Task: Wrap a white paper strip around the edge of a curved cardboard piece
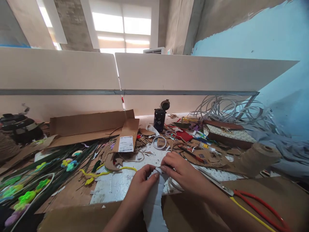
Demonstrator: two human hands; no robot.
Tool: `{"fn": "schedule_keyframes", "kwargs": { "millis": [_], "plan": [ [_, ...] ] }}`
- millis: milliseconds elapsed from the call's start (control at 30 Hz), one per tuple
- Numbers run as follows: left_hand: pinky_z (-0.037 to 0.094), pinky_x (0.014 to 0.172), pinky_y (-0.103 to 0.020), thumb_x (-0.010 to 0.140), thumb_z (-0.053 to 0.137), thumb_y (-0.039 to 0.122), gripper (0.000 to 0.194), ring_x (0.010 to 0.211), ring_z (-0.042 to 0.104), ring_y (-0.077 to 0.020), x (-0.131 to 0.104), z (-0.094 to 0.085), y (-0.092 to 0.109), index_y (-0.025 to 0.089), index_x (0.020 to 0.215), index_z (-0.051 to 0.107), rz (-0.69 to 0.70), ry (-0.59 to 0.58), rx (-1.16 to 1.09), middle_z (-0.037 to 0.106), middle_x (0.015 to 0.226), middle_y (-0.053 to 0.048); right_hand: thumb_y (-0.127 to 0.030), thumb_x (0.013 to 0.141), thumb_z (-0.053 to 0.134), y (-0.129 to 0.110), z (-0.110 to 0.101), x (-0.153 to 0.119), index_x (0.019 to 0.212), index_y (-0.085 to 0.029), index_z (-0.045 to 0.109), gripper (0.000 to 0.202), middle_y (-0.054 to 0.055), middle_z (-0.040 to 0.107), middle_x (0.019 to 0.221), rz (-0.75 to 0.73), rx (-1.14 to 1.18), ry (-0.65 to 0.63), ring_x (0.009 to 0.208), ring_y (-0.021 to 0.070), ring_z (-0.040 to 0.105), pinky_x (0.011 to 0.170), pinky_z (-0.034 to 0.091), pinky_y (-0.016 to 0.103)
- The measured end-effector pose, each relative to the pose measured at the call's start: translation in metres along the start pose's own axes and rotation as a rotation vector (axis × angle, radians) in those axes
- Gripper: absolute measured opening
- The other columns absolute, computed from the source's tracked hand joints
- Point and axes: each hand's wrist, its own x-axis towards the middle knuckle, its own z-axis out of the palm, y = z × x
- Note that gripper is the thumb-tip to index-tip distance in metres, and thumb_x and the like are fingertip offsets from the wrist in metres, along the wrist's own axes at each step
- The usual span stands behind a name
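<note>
Paper [154, 196] — a white strip with a ragged edge — lies nearest, running from the near cardboard [79, 219] up to both hands. Its top end is pinched by the left hand [142, 180] and the right hand [180, 172], thumbs and forefingers closed on it close together; whether a tear or a fold is under way cannot be made out. The grip is best kept tight and near the working line, the strip held flat on the white board [116, 185]. Scissors [243, 199] lie just right. Farther off stand a twine spool [257, 158] and a dark bottle [159, 118].
</note>
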Motion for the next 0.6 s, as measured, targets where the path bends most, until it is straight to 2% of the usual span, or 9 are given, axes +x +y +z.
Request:
{"fn": "schedule_keyframes", "kwargs": {
  "millis": [600],
  "plan": [
    [0.040, 0.060, -0.024, 0.063, 0.083, 0.044, 0.036, 0.064, 0.052, -0.0142, -0.0014, 0.0043, 0.0023, 0.017, 0.080, 0.068, -0.078, 0.057, -0.122, 0.064, 0.073, 0.000, -0.018, 0.098, 0.055, -0.0010, 0.0013, -0.0015, 0.080, -0.016, 0.058, 0.018, 0.004, 0.060, 0.088, 0.001, -0.070, 0.020, 0.089, 0.0204, 0.052, 0.080, 0.041, 0.033]
  ]
}}
